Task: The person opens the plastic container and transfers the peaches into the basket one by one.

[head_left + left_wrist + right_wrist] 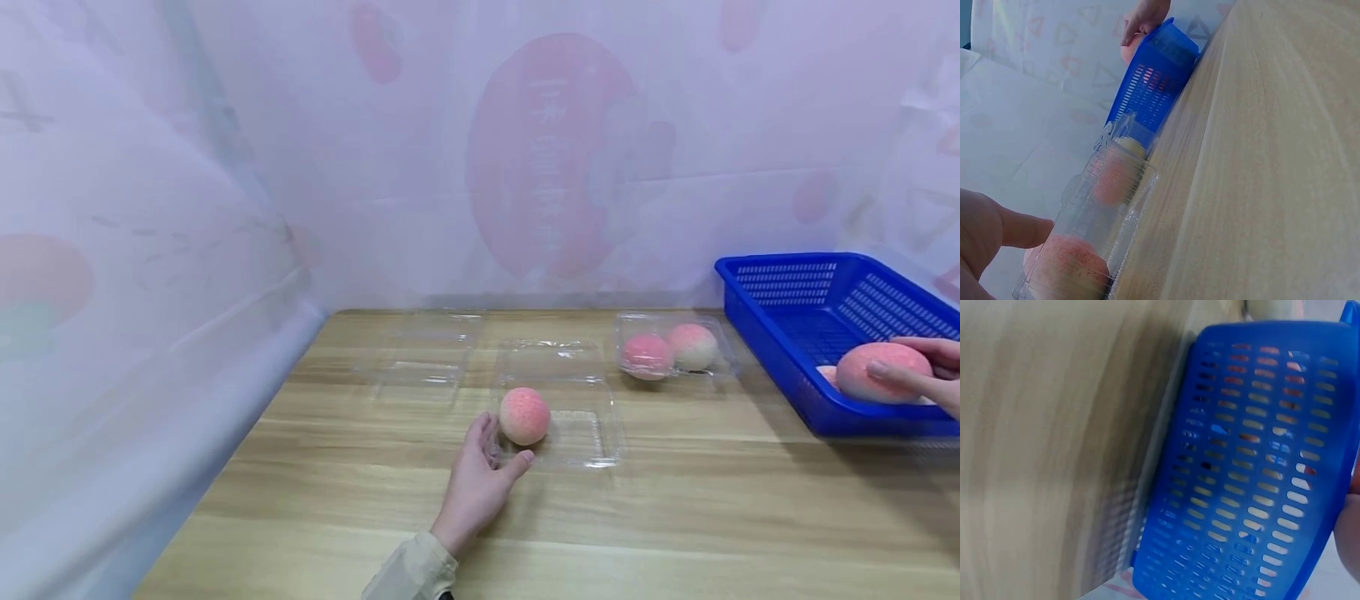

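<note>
My left hand (478,492) is at the left front corner of an open clear plastic container (581,442), its thumb extended by the front edge. In the left side of that container sits a round, speckled pink-and-cream peach (524,417), close beside my fingers. The left wrist view shows the thumb (1025,230) straight, just above this peach (1069,269). At the far right my right hand (933,375) holds another pink peach (862,375) between thumb and fingers, over the near rim of a blue basket (765,358). Basket mesh (1254,444) fills much of the right wrist view, hiding most of that hand.
A clear container (723,354) with two peaches (647,357) stands at the back, left of the basket. Another open clear container (427,375) lies at the back left. More peaches (827,374) show inside the basket. Printed pale sheeting (420,208) hangs behind the wooden table (675,517).
</note>
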{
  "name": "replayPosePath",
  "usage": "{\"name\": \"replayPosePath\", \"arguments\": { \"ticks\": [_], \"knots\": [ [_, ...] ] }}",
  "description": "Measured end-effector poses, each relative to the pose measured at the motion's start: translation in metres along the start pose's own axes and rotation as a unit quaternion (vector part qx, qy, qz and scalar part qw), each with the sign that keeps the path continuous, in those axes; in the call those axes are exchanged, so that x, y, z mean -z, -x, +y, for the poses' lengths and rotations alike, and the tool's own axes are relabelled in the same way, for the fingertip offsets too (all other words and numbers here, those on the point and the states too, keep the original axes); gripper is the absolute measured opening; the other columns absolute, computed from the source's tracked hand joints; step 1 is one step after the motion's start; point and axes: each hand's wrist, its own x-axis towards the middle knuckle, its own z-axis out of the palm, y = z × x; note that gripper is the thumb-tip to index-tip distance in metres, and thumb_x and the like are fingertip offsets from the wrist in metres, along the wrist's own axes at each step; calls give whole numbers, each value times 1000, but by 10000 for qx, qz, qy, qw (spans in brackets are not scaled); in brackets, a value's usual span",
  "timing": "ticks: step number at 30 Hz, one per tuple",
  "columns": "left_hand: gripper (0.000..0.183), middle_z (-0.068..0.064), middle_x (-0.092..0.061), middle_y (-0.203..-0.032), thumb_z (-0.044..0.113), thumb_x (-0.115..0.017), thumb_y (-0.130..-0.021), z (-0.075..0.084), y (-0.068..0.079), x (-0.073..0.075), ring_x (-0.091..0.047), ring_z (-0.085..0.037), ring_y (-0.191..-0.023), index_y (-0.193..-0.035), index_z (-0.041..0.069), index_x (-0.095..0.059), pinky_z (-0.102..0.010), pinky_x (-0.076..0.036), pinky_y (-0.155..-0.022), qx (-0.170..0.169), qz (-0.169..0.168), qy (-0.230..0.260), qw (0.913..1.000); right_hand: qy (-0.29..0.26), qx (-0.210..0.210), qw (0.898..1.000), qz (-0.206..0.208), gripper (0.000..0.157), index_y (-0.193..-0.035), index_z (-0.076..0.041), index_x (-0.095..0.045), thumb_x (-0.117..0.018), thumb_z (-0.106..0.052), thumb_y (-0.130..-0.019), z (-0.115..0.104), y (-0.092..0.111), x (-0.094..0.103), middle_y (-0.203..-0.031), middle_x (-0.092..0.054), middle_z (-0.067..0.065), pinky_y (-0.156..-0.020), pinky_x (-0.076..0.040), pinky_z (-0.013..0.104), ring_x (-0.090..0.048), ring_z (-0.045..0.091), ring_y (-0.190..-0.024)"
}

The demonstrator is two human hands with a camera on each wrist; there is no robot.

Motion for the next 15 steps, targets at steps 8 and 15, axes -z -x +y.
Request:
{"name": "replayPosePath", "arguments": {
  "ticks": [8, 15],
  "knots": [
    [90, -25, -30, -153, 14, -78, -85, 2, 1, -1, -32, -37, -139, -150, -9, -21, -53, -34, -109, 0, -16, 74, 10000, 639, 51, 9979, -123, 45, -103, -46, -56, -80, -14, -83, 22, -11, 8, -87, -52, -46, -63, -42, -2, -52, -23, -79],
    [88, -25, -30, -153, 13, -78, -85, 3, 2, 0, -32, -38, -138, -150, -8, -22, -53, -34, -109, 40, 18, 3, 10000, 616, 142, 9977, -261, 47, -99, -50, -55, -78, -10, -85, 6, -9, 1, -87, -55, -40, -62, -44, 0, -53, -20, -77]
  ]
}}
